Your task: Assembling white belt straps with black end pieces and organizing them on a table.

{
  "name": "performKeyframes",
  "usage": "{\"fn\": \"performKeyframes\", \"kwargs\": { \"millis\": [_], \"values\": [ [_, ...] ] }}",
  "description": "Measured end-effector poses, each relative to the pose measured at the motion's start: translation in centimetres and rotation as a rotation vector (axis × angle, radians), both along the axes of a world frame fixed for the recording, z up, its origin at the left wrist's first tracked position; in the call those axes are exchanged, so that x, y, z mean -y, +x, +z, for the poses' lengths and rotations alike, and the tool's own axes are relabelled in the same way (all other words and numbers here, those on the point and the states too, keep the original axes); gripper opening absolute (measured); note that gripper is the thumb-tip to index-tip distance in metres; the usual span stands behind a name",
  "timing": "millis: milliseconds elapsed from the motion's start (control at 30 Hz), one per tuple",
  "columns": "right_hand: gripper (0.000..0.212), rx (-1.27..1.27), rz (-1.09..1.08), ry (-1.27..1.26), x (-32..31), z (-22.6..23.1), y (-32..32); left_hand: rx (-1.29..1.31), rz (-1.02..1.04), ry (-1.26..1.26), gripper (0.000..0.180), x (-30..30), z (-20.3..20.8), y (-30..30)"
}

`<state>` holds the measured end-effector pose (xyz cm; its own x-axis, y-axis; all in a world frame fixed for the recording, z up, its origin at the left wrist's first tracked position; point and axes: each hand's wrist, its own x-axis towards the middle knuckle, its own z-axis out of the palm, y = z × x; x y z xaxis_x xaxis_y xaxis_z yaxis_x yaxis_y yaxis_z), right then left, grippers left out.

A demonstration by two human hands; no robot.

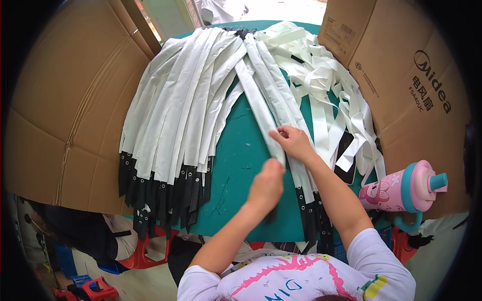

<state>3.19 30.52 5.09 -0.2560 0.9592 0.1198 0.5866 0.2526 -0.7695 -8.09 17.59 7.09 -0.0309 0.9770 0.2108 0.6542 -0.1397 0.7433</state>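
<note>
A long white fabric strip [258,103] runs from the far bundle toward me, and both my hands are on it. My left hand [267,184] is closed around its near part, slightly blurred, with a dark end showing below. Higher up, my right hand [293,142] pinches the strip's edge between thumb and fingers. Just right of it lie a few more white strips [299,173] with black ends [307,210] bearing metal eyelets. To the left fans a thick pile of similar white strips [173,110], their black eyelet ends [165,195] hanging over the near table edge.
Loose white ribbon [321,75] is heaped at the right of the green table [236,145]. A dark phone [345,158] lies partly under it. A pink tumbler [399,188] tilts at the right edge. Cardboard walls [70,110] flank both sides; red stools [150,251] stand below.
</note>
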Motion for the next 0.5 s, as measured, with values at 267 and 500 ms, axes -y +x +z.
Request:
{"fn": "performKeyframes", "kwargs": {
  "millis": [267, 500],
  "values": [
    [0.035, -0.099, 0.038, 0.01, -0.3, 0.6, 1.3, -0.422, 0.297, 0.4, 0.019, -9.8, -3.9, -10.2],
    [0.032, -0.073, 0.065, 0.22, -0.2, 1.3, 1.4, -0.847, 0.258, 0.11, 0.012, -15.4, -2.7, -14.2]
  ]
}}
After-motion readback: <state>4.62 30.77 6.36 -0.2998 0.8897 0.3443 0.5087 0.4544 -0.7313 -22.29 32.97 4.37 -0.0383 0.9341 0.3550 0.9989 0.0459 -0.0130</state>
